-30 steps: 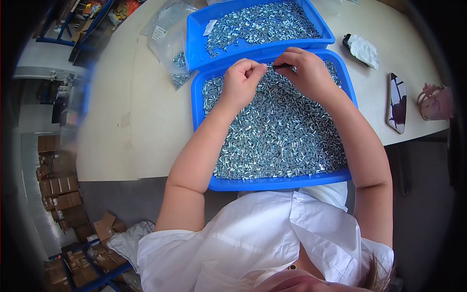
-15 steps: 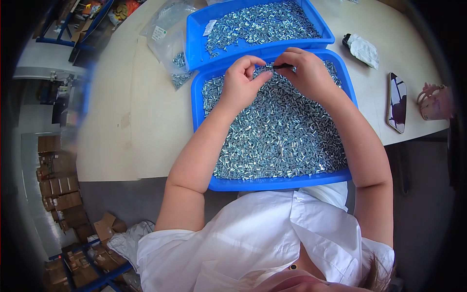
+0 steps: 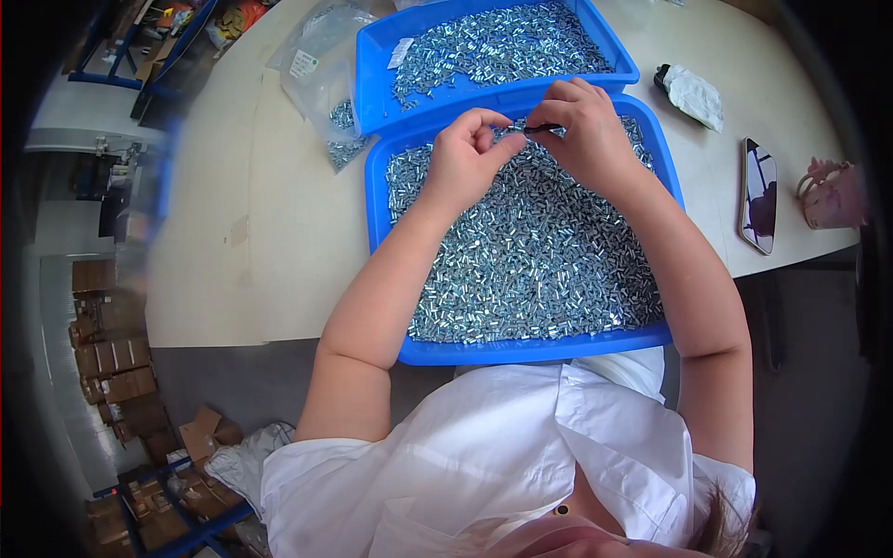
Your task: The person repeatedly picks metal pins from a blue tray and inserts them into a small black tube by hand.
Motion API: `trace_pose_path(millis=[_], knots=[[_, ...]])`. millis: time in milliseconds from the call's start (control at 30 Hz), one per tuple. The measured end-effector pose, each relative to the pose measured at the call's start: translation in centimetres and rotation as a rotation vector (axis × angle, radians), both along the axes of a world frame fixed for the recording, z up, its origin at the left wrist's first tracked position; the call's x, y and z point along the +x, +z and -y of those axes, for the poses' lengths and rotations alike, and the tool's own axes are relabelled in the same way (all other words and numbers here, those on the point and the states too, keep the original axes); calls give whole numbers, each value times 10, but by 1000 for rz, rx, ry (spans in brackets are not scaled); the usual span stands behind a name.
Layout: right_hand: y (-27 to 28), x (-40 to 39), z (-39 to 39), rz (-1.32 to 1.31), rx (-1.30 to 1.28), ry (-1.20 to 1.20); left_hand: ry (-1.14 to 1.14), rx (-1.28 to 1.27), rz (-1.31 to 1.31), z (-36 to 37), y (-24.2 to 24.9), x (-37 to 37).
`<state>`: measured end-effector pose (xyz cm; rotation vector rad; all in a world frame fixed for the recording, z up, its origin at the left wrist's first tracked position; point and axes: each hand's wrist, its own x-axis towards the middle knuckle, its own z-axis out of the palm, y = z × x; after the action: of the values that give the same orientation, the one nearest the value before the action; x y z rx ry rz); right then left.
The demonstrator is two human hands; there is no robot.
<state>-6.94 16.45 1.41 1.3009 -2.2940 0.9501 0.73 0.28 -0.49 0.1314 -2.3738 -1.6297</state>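
Note:
My left hand (image 3: 468,156) is above the far part of the near blue bin, with thumb and forefinger closed in a pinch. Whatever sits between those fingertips is too small to make out. Close beside it, my right hand (image 3: 588,135) grips a small, thin black object (image 3: 543,128), whose tip points toward the left fingertips. Below both hands the near blue bin (image 3: 521,352) holds a thick layer of small, shiny metal cylindrical pieces (image 3: 530,260).
Behind stands a second blue bin (image 3: 372,79) with similar metal pieces and a white label. A clear plastic bag (image 3: 321,74) lies to its left. On the right are a crumpled white packet (image 3: 695,96), a phone (image 3: 759,195) and a pink mug (image 3: 831,197).
My right hand has shifted slightly upward, its fingers more bent over the black object. My left hand is nearly where it was.

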Motion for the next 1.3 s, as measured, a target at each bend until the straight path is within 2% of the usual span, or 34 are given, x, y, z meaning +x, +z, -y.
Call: trace_pose_path(millis=[33,100,133,200,333,367,400,433,467,533,567,700,933,1000,1067,1100,1167,1300], knots=[[0,0,0,-10,2,-3,0,0,0,0,2,1],[-1,1,0,-19,-4,-5,21,-312,-152,-2,6,3],[-1,1,1,-29,-11,-8,22,-312,-153,-2,4,2],[0,3,1,-53,-15,-31,10,-109,-40,-1,-2,0],[1,2,0,-106,-49,-81,-5,26,163,-1,2,1],[1,1,0,-108,-49,-80,4,197,165,-1,4,0],[2,0,0,62,-136,-55,12,368,165,-2,6,0],[3,-1,0,232,-221,-30,12,368,163,0,5,-1],[1,-2,1,230,-221,-28,13,342,87,3,2,-3],[-5,-5,2,775,-498,141,16,314,10,7,-1,-4],[-6,-8,2,821,-505,192,36,298,-39,8,-2,-4],[-8,-9,1,886,-503,257,64,306,-128,7,-5,-5],[-8,-10,1,872,-533,282,67,340,-67,5,1,-4],[-7,-10,-1,853,-517,276,74,271,-93,7,-3,-4],[-2,-10,-4,868,-303,118,84,228,-118,8,-5,-4],[0,-10,-4,868,-305,117,93,186,-143,8,-6,-4],[3,-8,-3,1011,-155,4,113,149,-145,8,-5,-3],[-5,-4,2,941,-310,143,130,51,-168,4,1,-1]])
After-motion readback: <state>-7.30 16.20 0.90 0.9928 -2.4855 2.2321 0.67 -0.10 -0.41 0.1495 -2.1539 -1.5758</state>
